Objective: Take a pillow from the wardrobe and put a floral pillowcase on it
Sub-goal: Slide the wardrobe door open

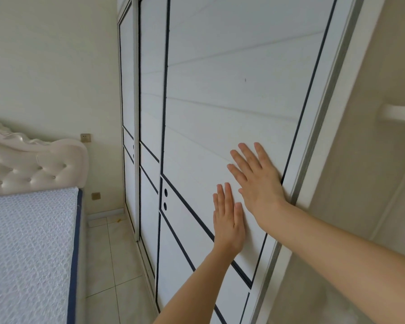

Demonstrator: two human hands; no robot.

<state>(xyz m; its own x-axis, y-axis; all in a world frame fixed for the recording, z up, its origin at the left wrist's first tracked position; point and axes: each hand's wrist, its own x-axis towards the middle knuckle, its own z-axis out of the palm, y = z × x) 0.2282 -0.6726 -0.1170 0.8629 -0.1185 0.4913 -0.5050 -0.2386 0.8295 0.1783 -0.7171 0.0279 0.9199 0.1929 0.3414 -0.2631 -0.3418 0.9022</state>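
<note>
While both palms lie flat on the nearest wardrobe door (232,101), fingers spread wide & gripping nothing, the right hand (255,181) sits near the door's right edge w/ the left hand (228,220) just beside it at its 7 o'clock. That white door (dark trim lines, two small round holes at 9 o'clock of the left hand) looks shut, so no pillow or floral pillowcase shows. Further doors run off toward 11 o'clock, and a bare mattress (28,253) w/ tufted headboard (33,167) fills the 8–9 o'clock side across a strip of tiled floor (112,265).
</note>
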